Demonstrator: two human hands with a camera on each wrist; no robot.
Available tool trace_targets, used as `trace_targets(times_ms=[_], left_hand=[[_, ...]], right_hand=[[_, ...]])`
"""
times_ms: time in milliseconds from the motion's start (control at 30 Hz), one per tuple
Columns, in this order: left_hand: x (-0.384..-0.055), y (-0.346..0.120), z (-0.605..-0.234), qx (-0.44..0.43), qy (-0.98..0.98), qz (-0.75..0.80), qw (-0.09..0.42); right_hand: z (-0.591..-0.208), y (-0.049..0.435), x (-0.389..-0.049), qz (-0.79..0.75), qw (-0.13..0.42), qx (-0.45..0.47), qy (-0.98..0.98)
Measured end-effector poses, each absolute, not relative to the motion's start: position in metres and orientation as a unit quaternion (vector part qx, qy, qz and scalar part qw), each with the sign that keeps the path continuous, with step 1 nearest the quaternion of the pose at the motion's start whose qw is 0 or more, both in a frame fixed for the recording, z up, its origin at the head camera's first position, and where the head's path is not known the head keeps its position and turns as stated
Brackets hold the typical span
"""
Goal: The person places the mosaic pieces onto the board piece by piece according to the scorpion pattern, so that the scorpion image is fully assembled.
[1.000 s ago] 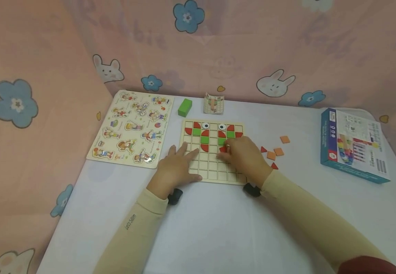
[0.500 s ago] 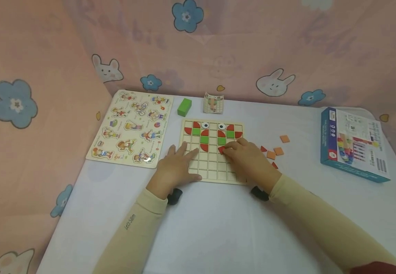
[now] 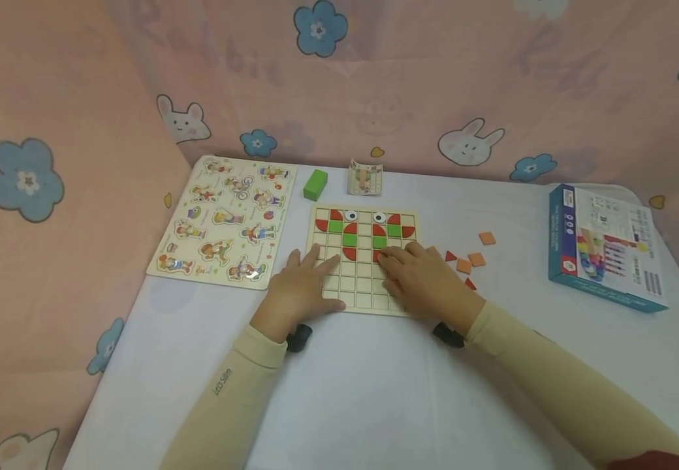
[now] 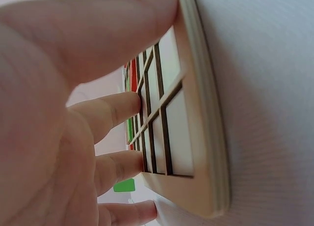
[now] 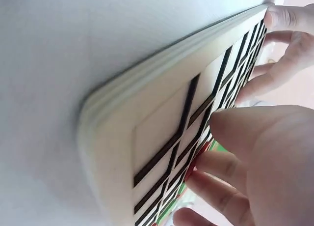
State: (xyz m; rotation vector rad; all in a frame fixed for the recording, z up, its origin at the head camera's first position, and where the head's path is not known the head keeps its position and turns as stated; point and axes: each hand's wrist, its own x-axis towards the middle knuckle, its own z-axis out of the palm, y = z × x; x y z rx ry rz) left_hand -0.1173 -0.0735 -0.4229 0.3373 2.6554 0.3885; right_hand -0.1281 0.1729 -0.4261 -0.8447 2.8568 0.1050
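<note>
A wooden grid board lies on the table, its upper cells filled with red quarter-round pieces, green squares and two round eye pieces. My left hand rests on the board's left side with fingers spread; in the left wrist view its thumb lies at the edge. Over the board's right half, my right hand presses its fingertips on a red piece below a green square. The right wrist view shows those fingers extended onto the red piece and the thumb touching the grid.
Several orange squares and small red triangles lie right of the board. Behind it are a green block and a curled pattern card. A picture puzzle board lies left, a box right.
My right hand has turned the red piece and set it into the cell under the green square, fingers going from a pinch to pressing. The left hand has stayed in place.
</note>
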Motion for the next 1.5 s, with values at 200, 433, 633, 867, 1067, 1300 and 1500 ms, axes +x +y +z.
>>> trace_targets(times_ms=[200, 433, 633, 867, 1067, 1300, 1500], left_hand=[[-0.118, -0.074, -0.423, 0.122, 0.959, 0.137, 0.216], [-0.117, -0.074, -0.422, 0.122, 0.959, 0.14, 0.215], [-0.116, -0.074, -0.422, 0.123, 0.959, 0.138, 0.213], [-0.117, -0.074, -0.423, 0.125, 0.959, 0.14, 0.213], [-0.118, -0.073, -0.424, 0.126, 0.958, 0.14, 0.215], [-0.118, -0.073, -0.425, 0.126, 0.959, 0.141, 0.213], [-0.118, -0.074, -0.425, 0.125, 0.958, 0.146, 0.213]], right_hand=[[-0.424, 0.171, -0.127, 0.025, 0.083, -0.277, 0.957], [-0.422, 0.172, -0.134, -0.028, 0.098, -0.258, 0.961], [-0.422, 0.173, -0.14, -0.045, 0.103, -0.252, 0.961], [-0.423, 0.176, -0.141, -0.057, 0.093, -0.251, 0.962], [-0.407, 0.195, -0.145, -0.136, 0.089, -0.203, 0.966], [-0.376, 0.238, -0.142, -0.171, 0.092, -0.096, 0.976], [-0.38, 0.27, -0.128, -0.171, 0.145, -0.049, 0.973]])
